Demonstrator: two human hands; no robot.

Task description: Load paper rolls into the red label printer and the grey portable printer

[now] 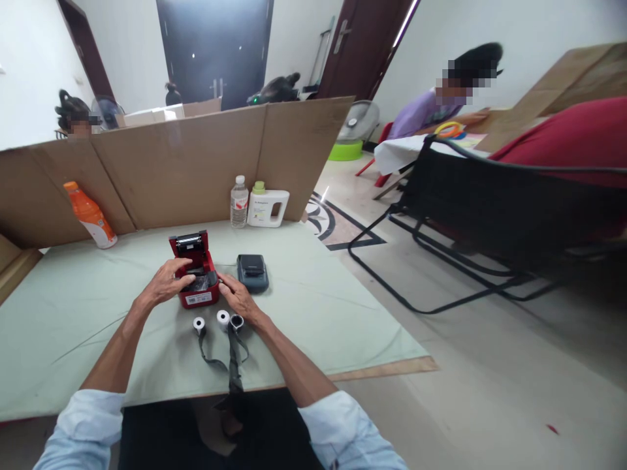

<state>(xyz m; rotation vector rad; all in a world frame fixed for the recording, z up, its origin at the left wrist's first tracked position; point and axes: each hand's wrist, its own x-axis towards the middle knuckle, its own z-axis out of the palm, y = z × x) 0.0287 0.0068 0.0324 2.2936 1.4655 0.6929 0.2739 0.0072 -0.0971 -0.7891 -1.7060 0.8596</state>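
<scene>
A small red receipt printer stands on the table with its lid raised. Over the open paper compartment is my left hand, its thumb and fingers apart; I see nothing held in it. My right hand grips the printer's right side near the front corner, its fingertips partly hidden. Something clear and shiny shows inside the compartment, too small to name. In front of the printer are a white paper roll, a second white roll and a dark-centred roll. Dark strips trail from them toward the table edge.
A dark blue-grey device sits right of the printer. Along the cardboard screen stand an orange bottle, a clear water bottle and a white jug. A black-framed chair and a seated person are to the right.
</scene>
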